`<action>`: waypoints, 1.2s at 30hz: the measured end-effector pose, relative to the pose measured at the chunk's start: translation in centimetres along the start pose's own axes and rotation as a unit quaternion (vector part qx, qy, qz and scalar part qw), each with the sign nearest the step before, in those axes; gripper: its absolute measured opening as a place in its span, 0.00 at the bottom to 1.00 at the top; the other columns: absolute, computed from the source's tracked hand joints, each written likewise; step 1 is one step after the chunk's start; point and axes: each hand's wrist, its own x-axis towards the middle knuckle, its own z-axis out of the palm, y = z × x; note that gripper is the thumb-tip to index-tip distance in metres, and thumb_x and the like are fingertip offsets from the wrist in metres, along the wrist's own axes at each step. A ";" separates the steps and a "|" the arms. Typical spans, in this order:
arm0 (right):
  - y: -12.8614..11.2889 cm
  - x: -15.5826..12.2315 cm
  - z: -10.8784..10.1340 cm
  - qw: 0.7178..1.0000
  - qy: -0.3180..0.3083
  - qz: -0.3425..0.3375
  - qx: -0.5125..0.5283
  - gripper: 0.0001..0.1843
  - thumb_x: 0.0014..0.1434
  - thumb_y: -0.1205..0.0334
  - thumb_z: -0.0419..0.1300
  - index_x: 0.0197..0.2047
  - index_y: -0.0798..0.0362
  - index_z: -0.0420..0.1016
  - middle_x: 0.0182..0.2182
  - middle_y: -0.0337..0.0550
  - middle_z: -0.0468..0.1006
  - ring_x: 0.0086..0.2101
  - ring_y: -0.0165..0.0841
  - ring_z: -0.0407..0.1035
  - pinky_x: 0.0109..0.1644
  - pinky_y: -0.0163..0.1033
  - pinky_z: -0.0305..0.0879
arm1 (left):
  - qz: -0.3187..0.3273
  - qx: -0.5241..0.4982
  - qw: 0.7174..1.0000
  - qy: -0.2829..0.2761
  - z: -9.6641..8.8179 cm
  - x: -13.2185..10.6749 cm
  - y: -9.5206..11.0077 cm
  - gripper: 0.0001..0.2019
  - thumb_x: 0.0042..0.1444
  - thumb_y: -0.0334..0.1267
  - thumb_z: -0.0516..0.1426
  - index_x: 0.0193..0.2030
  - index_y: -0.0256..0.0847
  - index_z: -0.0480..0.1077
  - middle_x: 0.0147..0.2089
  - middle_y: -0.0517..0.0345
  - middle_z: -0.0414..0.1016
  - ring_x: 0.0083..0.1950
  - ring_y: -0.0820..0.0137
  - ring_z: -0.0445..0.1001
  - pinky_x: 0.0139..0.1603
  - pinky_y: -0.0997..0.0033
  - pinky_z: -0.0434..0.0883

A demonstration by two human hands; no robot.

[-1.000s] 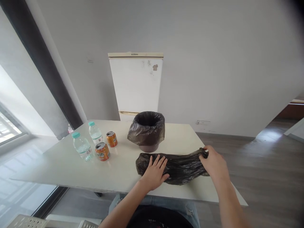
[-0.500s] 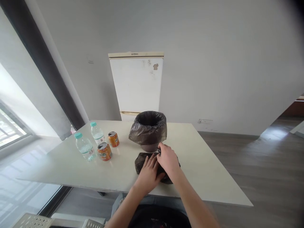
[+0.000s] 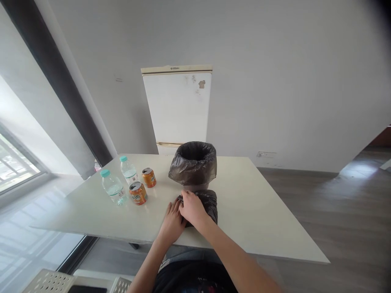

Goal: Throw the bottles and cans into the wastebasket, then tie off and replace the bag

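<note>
A black plastic bag, folded into a flat bundle, lies on the table near its front edge. My right hand is closed on the bag's left part, fingertips bent down into the plastic. Beside it, my left hand rests at the bag's left edge with fingers stretched forward and low, touching the right hand. Part of the bag is hidden beneath both hands. Just behind stands a small bin lined with another black bag, its mouth wide and the plastic folded over the rim.
Two clear bottles with green caps, a nearer one and a farther one, stand on the left. Next to them are two orange cans, tabs up. The pale table extends right. A white fridge stands behind.
My right hand has moved left across the bag, carrying plastic with it. My left hand has shifted left from the middle of the bag to its left edge. The view has turned slightly.
</note>
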 end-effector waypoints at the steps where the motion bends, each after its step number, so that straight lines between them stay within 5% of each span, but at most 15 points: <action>1: 0.1 0.0 0.3 1.000 -0.017 -0.009 0.013 0.12 0.64 0.69 0.55 0.50 0.56 0.72 0.46 0.55 0.81 0.48 0.45 0.77 0.49 0.43 0.69 | -0.004 -0.016 1.000 0.004 0.1 0.0 -0.3 0.30 0.64 0.34 0.52 0.74 0.35 0.61 0.74 0.38 0.64 0.78 0.48 0.57 0.77 0.39 0.54; 9: 1.8 -2.9 -1.0 0.989 -0.055 -0.094 0.100 0.28 0.70 0.59 0.54 0.69 0.58 0.67 0.61 0.60 0.77 0.59 0.48 0.72 0.60 0.48 0.67 | -0.049 -0.183 0.969 0.160 -0.5 -0.5 -1.3 0.33 0.64 0.28 0.45 0.77 0.41 0.51 0.74 0.42 0.61 0.76 0.56 0.60 0.76 0.43 0.60; 14: 3.1 -4.1 -3.2 0.988 0.045 -0.119 0.088 0.22 0.76 0.60 0.44 0.58 0.49 0.77 0.48 0.47 0.84 0.49 0.39 0.77 0.55 0.42 0.69 | -0.061 -0.178 0.952 0.240 -2.8 -0.7 0.2 0.24 0.73 0.33 0.42 0.73 0.45 0.57 0.73 0.47 0.62 0.76 0.60 0.61 0.76 0.49 0.62; 16: 4.6 -3.8 -3.6 0.988 0.086 -0.111 0.065 0.21 0.76 0.60 0.44 0.57 0.50 0.77 0.50 0.47 0.83 0.51 0.39 0.76 0.57 0.43 0.69 | -0.013 -0.140 0.968 0.207 -3.1 -0.6 0.8 0.24 0.74 0.36 0.43 0.75 0.46 0.56 0.77 0.49 0.59 0.78 0.60 0.56 0.77 0.50 0.60; 19: 7.5 -3.1 -3.2 0.988 0.059 -0.139 0.040 0.24 0.77 0.58 0.44 0.62 0.52 0.76 0.62 0.51 0.77 0.62 0.41 0.70 0.66 0.47 0.66 | 0.065 -0.053 0.991 0.104 -2.4 -0.3 1.1 0.28 0.75 0.40 0.45 0.80 0.45 0.48 0.81 0.51 0.51 0.82 0.57 0.47 0.79 0.47 0.54; 23: 10.3 -2.9 -1.4 0.988 0.021 -0.152 0.007 0.31 0.77 0.50 0.43 0.76 0.53 0.59 0.75 0.49 0.57 0.73 0.44 0.52 0.77 0.55 0.51 | 0.078 0.021 0.996 0.027 -0.6 0.1 0.5 0.31 0.75 0.46 0.46 0.81 0.43 0.47 0.81 0.50 0.49 0.82 0.52 0.46 0.78 0.41 0.54; 29: 11.5 -3.5 0.9 0.984 -0.075 -0.160 -0.021 0.40 0.75 0.38 0.43 0.81 0.50 0.46 0.78 0.45 0.46 0.76 0.43 0.43 0.79 0.55 0.43 | 0.070 0.062 0.995 0.024 0.6 -0.1 -0.3 0.30 0.73 0.44 0.49 0.79 0.40 0.54 0.79 0.47 0.56 0.80 0.50 0.54 0.76 0.39 0.58; 36: 13.3 -3.1 2.5 0.979 -0.064 -0.189 -0.053 0.40 0.74 0.39 0.47 0.80 0.50 0.47 0.77 0.47 0.49 0.76 0.45 0.42 0.79 0.61 0.42 | 0.078 0.079 0.993 0.033 0.5 -0.1 -0.2 0.30 0.74 0.44 0.48 0.79 0.39 0.54 0.78 0.47 0.58 0.79 0.49 0.55 0.76 0.38 0.58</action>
